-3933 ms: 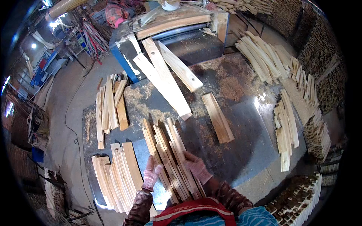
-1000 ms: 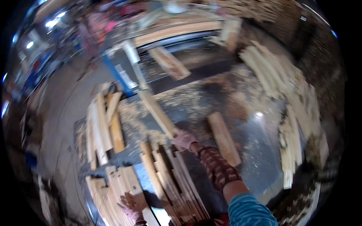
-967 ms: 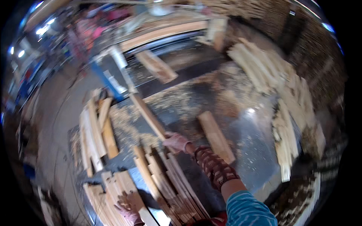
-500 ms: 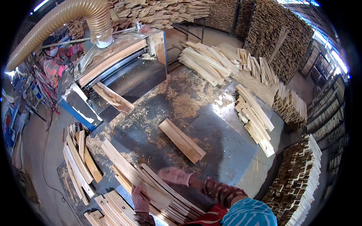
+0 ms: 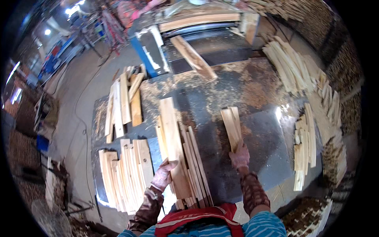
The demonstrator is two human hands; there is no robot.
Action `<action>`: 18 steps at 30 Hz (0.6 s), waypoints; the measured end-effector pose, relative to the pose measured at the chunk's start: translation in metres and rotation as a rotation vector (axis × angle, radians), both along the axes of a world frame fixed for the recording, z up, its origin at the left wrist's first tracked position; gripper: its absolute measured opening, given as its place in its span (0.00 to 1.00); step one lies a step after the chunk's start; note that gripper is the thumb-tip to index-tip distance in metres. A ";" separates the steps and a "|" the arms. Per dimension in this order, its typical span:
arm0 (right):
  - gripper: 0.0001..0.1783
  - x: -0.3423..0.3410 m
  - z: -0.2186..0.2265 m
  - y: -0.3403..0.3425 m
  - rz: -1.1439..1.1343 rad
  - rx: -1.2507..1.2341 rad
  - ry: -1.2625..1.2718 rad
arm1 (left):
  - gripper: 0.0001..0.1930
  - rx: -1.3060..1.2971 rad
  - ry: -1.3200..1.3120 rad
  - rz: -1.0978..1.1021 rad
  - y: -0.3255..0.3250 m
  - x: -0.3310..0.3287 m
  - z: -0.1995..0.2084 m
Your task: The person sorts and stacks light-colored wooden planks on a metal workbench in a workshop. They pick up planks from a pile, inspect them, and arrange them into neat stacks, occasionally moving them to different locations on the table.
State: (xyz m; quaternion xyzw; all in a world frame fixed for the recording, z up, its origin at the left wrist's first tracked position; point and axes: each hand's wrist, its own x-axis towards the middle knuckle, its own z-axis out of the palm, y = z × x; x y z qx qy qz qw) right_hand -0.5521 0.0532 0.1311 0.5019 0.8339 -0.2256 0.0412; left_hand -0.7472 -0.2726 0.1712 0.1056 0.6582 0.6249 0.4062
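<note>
A stack of long pale wood slats (image 5: 185,158) lies on the dark metal table (image 5: 260,134) right in front of me. My left hand (image 5: 164,175), in a pink glove, rests on the near left edge of the top slat, fingers on the wood. My right hand (image 5: 239,156), also gloved, grips the near end of a short bundle of slats (image 5: 232,125) lying to the right of the stack.
More slat piles lie at the left (image 5: 124,173), far left (image 5: 122,100) and right (image 5: 306,142). A board (image 5: 193,57) sticks out of the planing machine (image 5: 197,23) at the back. Sawdust covers the table. Stacked wood lines the right wall (image 5: 339,98).
My right hand left the main stack and moved right onto the short bundle. A wide slat now lies on top of the stack under my left hand. The view swung about.
</note>
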 end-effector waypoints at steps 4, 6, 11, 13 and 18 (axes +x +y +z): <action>0.44 0.052 -0.013 -0.057 0.100 0.128 -0.088 | 0.33 0.157 -0.439 0.224 0.010 0.013 0.016; 0.45 0.068 -0.014 -0.064 0.133 0.080 -0.030 | 0.32 0.127 -0.461 0.260 0.005 0.018 0.018; 0.37 0.075 0.001 -0.078 -0.001 -0.161 0.278 | 0.27 0.114 -0.411 0.247 -0.003 0.025 0.020; 0.32 0.073 -0.010 -0.080 -0.106 -0.542 0.721 | 0.27 0.171 -0.509 0.206 -0.010 0.021 0.017; 0.26 0.030 0.058 -0.115 -0.310 -1.701 1.121 | 0.25 0.233 -0.544 0.317 -0.016 0.025 0.038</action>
